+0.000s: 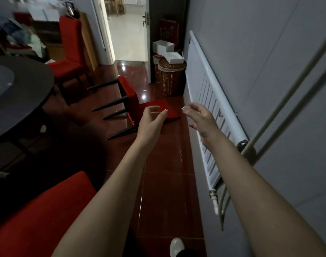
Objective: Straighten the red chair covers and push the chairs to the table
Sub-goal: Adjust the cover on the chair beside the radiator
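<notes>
A dark round table fills the left edge. At the upper left an upright chair in a red cover stands beside it, seat turned toward the table. The red seat of a near chair takes the lower left corner. A lit doorway opens at the top centre. To its right two wicker baskets carry white boxes. A white radiator runs down the right wall, leaving a narrow strip of glossy red floor between it and the chairs. A pale shoe shows at the bottom edge.

In the centre a fallen chair lies tipped over. Its four black legs point left toward the table and its red backrest lies flat on the tiles, blocking the strip.

Both bare arms reach up the frame toward it. The left hand has loosely curled fingers, holds nothing, and overlaps the backrest's near edge. Contact cannot be judged. The right hand is spread wide and empty, just right of the backrest, in front of the radiator.
</notes>
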Demonstrator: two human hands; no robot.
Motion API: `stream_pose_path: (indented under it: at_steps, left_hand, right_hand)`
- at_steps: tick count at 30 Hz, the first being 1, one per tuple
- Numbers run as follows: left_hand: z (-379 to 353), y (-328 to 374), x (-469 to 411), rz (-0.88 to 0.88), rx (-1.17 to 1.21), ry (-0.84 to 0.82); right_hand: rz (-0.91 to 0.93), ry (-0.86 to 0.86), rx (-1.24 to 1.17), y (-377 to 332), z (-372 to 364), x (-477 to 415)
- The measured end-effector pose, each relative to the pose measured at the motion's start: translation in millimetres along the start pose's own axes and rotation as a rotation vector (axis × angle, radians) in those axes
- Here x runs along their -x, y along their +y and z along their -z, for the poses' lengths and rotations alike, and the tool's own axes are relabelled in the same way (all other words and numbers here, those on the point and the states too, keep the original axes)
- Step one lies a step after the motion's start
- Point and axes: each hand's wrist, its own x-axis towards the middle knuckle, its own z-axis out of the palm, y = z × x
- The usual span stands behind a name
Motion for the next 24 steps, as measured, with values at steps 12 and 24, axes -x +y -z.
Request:
stream_pose_path:
  at_steps: [12, 24]
  left_hand:
    - [-37.6, -29.8, -143.4, 0.083, 0.008, 0.141]
    - [-37.4, -76.6, -263.4, 0.137, 0.048, 0.214]
  right_hand:
    - [-0.016, -0.154, 0.031, 22.3, 9.1, -158.6]
    - [-0.091, -0.202, 0.050, 40.1, -19.8, -291.1]
